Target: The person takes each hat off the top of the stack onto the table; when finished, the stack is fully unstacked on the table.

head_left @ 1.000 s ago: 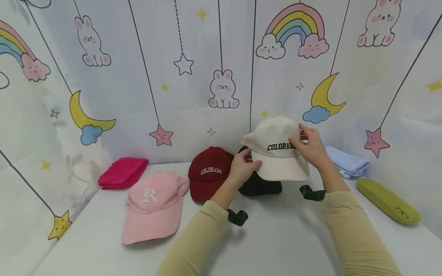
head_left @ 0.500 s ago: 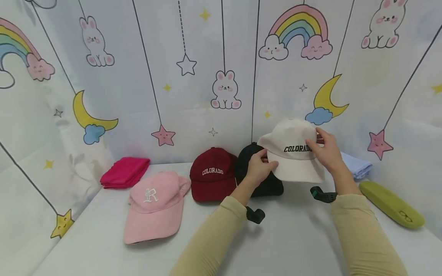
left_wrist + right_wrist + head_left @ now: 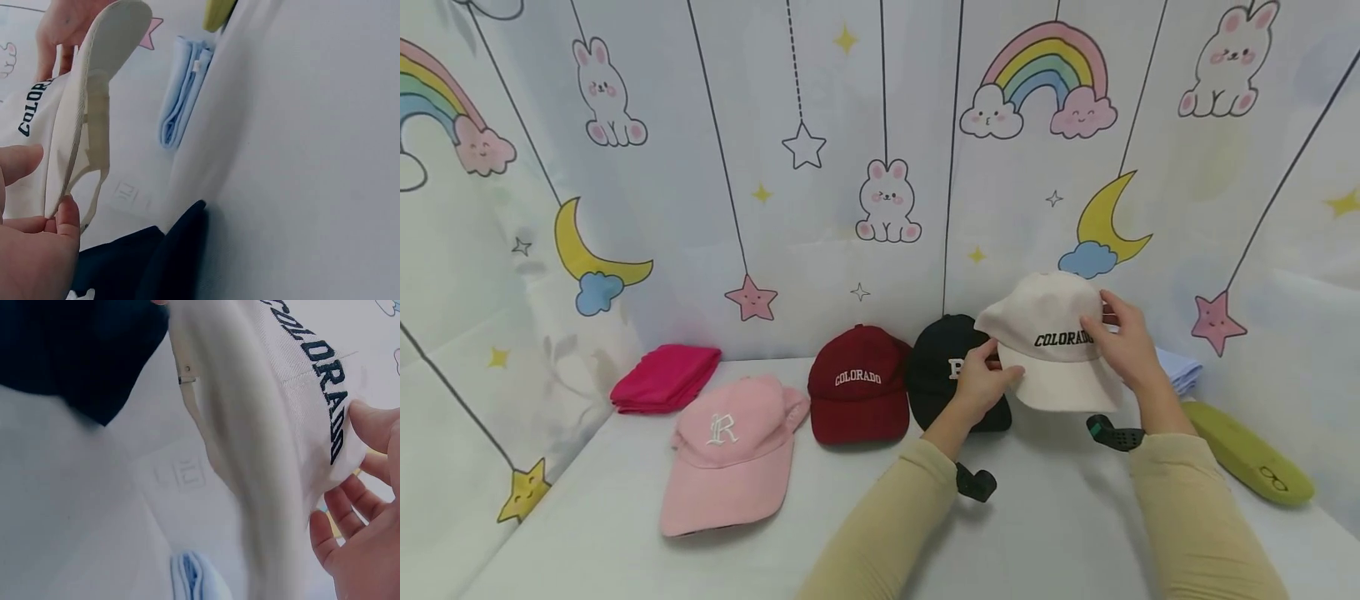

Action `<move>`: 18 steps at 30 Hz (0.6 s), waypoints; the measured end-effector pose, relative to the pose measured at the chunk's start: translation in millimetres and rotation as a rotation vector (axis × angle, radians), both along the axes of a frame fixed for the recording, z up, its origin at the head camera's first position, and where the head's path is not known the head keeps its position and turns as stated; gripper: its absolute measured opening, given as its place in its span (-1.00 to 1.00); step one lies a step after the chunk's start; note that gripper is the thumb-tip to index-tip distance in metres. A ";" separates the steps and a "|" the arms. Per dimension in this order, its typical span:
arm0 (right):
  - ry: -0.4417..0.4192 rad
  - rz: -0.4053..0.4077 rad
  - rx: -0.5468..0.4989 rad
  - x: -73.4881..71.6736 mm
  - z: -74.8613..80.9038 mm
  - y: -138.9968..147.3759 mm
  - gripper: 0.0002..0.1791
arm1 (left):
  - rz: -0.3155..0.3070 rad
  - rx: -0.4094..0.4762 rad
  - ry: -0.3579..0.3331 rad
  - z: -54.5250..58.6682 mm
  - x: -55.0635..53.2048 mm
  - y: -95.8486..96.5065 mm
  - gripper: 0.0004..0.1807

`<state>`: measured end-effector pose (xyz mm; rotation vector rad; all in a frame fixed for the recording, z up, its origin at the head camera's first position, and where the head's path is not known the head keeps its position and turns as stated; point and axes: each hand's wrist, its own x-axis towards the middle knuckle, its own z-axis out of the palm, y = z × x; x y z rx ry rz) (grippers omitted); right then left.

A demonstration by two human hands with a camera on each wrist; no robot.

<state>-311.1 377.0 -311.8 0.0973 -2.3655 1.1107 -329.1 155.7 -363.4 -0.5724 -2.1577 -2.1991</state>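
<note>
A cream baseball cap [image 3: 1052,321] with black COLORADO lettering is held up by both hands, its underside apart from the table in the left wrist view. The left hand [image 3: 981,383] pinches its left edge near the brim, thumb in front and fingers behind. On the other side, the right hand [image 3: 1126,346] grips the crown, its thumb beside the last letters. Just behind the left hand stands a black cap [image 3: 936,367] with a white letter, partly covered. To its left are a dark red COLORADO cap [image 3: 859,387] and a pink cap [image 3: 730,458] with a white R.
A folded bright pink cloth [image 3: 666,379] lies at the back left. At the right, a folded light blue cloth [image 3: 1182,371] is partly hidden by the right hand, with a green glasses case [image 3: 1255,454] in front. A patterned curtain [image 3: 820,75] hangs behind the white table [image 3: 610,533].
Both hands have carried the cream cap to the right and slightly down. More of the black cap, including its white letter, now shows.
</note>
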 end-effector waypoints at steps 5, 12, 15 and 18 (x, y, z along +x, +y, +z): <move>-0.012 -0.008 -0.015 3.4 -4.6 9.4 -0.22 | -0.021 0.010 -0.045 -3.6 2.6 8.2 -0.36; -0.012 -0.021 -0.025 7.2 -17.4 20.8 -0.23 | -0.012 0.005 -0.121 -11.9 4.5 19.0 -0.30; -0.007 -0.030 -0.021 6.6 -21.6 22.9 -0.23 | 0.002 0.013 -0.155 -15.4 5.1 22.5 -0.29; -0.011 -0.041 -0.027 6.1 -26.6 24.5 -0.24 | 0.001 0.024 -0.186 -19.6 6.2 25.6 -0.30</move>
